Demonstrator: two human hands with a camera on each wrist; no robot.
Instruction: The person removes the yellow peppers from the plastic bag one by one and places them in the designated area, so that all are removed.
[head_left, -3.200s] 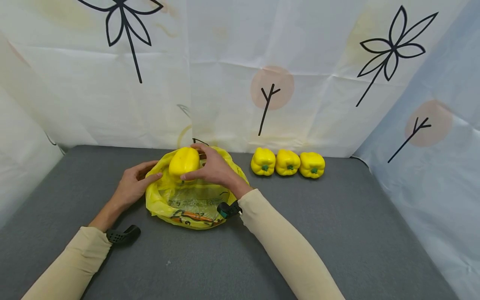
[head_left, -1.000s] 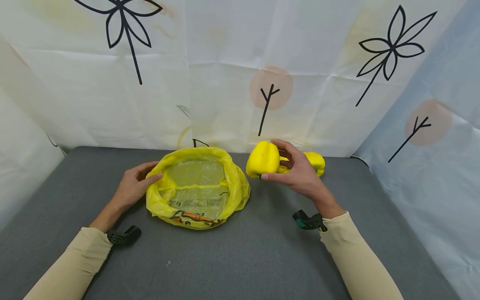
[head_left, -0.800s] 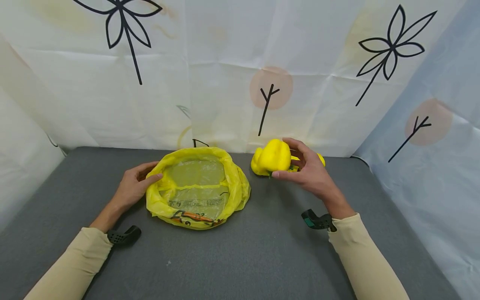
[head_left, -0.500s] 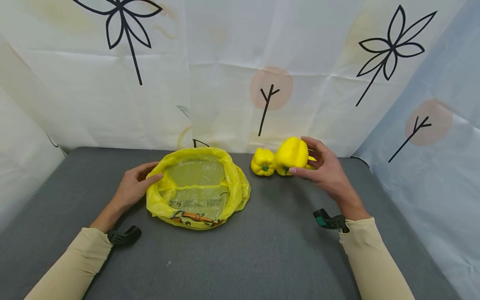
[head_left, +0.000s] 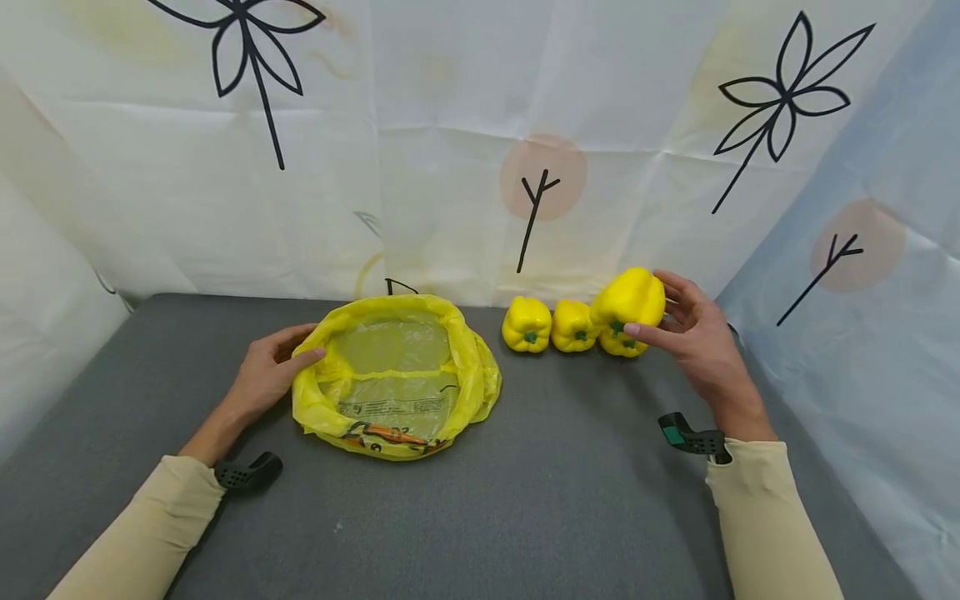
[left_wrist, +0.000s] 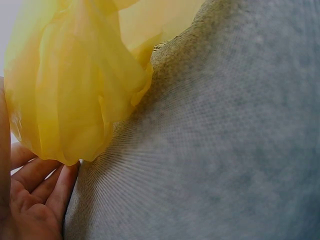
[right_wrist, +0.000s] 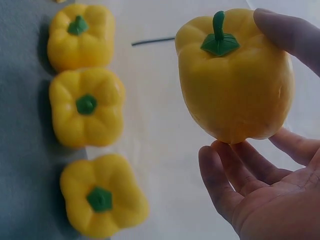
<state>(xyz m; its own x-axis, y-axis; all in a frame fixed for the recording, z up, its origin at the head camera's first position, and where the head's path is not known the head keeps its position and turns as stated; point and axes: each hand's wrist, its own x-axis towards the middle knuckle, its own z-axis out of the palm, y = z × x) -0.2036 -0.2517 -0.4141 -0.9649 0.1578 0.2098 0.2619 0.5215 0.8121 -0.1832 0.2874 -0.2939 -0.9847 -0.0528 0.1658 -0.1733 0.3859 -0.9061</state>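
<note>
A yellow bell pepper (head_left: 632, 293) with a green stem is in my right hand (head_left: 701, 342), held between thumb and fingertips. It is lifted and overlaps the rightmost of three more yellow peppers on the table. In the right wrist view the stem of the held pepper (right_wrist: 232, 90) points up. My left hand (head_left: 262, 371) holds the left rim of a yellow plastic bag (head_left: 477, 375), thumb inside the rim and fingers outside. The bag's mouth is spread wide, and no pepper shows inside. The left wrist view has the crumpled side of the bag (left_wrist: 70, 95) above the fingers.
Along the back of the grey table (head_left: 495, 517) the left pepper (head_left: 527, 321), middle pepper (head_left: 572, 321) and right pepper (head_left: 619, 346) form a row. A white printed cloth (head_left: 450, 200) stands right behind them, and another cloth wall (head_left: 885, 400) borders the right side.
My right hand left the bag with the pepper in its grip and carried it rightward past the row to the right end. The left hand and the bag stay in place.
</note>
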